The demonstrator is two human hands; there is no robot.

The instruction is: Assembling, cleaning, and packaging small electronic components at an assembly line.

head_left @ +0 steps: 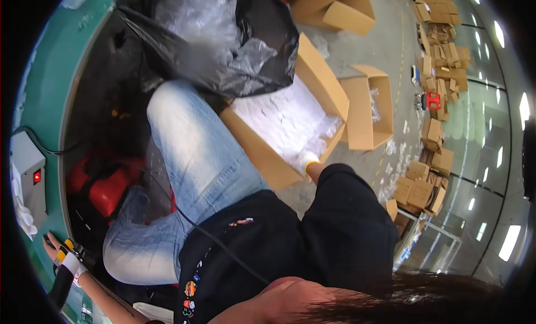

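My right hand (306, 157), in a white glove with a yellow cuff, reaches into an open cardboard box (261, 151) at my right. It touches white, flat plastic-wrapped packets (282, 114) that fill the box. Its fingers blend into the white contents, so their grip is unclear. My left hand (54, 250) rests at the edge of the green workbench (47, 109), fingers stretched and apart, with a yellow and black strap around it. A black bag (279, 53) holding crumpled clear plastic (201, 22) stands beyond my knee and overhangs the box's far end.
A smaller open carton (357, 109) stands right of the box, another carton (340, 14) behind it. A grey device with a red switch (37, 177) sits on the bench. Stacked cartons (419, 190) line the far right. Red objects (103, 184) lie under the bench; a black cable (223, 246) crosses my body.
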